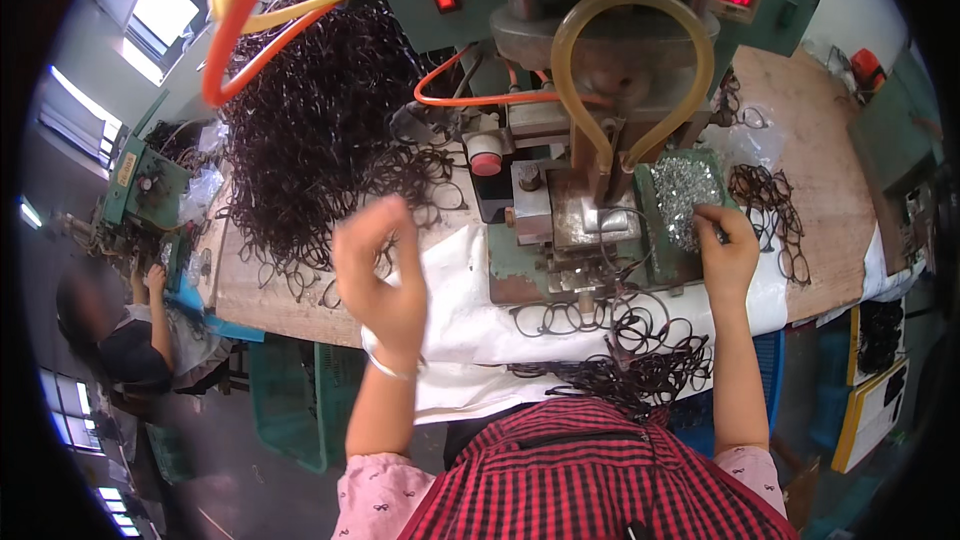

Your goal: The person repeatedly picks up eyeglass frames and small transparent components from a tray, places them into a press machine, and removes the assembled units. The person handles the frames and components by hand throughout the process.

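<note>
My left hand [382, 280], blurred by motion, is raised beside a big heap of dark spectacle frames [310, 120]. Its fingers curve loosely, with a gap to the thumb, and nothing shows between them. At a green tray [650, 240] of small shiny metal pieces [682, 195], my right hand [730, 250] has its fingertips pinched together over the pieces; what they hold is too small to make out. Between my hands stands a green press machine [510, 275]. A single dark spectacle frame [625, 265] rests at its metal block [597, 227].
More spectacle frames [640, 365] lie on white cloth [450, 320] at the front edge, others [770, 200] right of the tray. A red button [486, 162] and orange hose [500, 100] are on the press. A co-worker [140, 340] sits at the left; a green crate [290, 405] stands below.
</note>
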The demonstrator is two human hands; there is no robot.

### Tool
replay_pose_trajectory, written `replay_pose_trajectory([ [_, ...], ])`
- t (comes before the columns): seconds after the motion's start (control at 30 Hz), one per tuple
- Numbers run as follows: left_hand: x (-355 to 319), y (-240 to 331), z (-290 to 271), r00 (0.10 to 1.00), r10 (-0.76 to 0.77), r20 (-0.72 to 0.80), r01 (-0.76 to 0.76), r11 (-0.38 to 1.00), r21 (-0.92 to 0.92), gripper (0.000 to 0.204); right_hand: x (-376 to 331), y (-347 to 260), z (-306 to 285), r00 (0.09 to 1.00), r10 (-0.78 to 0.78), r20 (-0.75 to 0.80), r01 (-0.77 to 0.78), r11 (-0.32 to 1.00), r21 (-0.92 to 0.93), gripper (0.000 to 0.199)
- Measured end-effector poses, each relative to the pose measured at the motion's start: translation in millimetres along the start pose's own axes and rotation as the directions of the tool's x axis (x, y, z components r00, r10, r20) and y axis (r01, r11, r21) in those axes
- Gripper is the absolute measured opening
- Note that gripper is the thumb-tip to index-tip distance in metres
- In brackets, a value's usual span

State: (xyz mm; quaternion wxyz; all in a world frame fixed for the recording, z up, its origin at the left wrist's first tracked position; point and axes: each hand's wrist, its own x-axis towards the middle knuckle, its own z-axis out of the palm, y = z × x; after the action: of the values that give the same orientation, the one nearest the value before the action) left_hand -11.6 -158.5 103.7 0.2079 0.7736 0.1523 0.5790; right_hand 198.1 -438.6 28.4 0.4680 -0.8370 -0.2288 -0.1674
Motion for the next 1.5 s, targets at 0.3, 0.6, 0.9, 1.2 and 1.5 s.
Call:
replay_pose_trajectory([
  [0.3, 6, -167, 87, 0.822, -0.121, 0.557, -0.141, 0.904, 0.404, 0.011, 10, -20, 24, 0.999, -0.032, 0.012, 0.031, 0.997, 0.074, 0.012],
  [0.6, -2, -150, 34, 0.830, -0.325, 0.453, 0.085, 0.877, 0.473, 0.017, 4, -72, -22, 0.972, 0.024, 0.235, -0.110, 0.927, 0.359, 0.010],
  [0.9, 3, -36, 15, 0.940, -0.335, 0.060, 0.317, 0.797, -0.514, 0.012, 21, -104, 31, 0.950, 0.025, 0.311, -0.213, 0.781, 0.588, 0.037],
  [1.2, 58, 46, 32, 0.986, -0.052, 0.159, 0.155, 0.637, -0.755, 0.013, 11, -137, 35, 0.882, 0.180, 0.435, -0.468, 0.443, 0.765, 0.048],
  [1.5, 11, 71, 37, 0.613, 0.724, 0.316, -0.546, 0.677, -0.493, 0.020, 10, -31, 15, 0.987, -0.094, 0.127, 0.142, 0.881, -0.451, 0.026],
])
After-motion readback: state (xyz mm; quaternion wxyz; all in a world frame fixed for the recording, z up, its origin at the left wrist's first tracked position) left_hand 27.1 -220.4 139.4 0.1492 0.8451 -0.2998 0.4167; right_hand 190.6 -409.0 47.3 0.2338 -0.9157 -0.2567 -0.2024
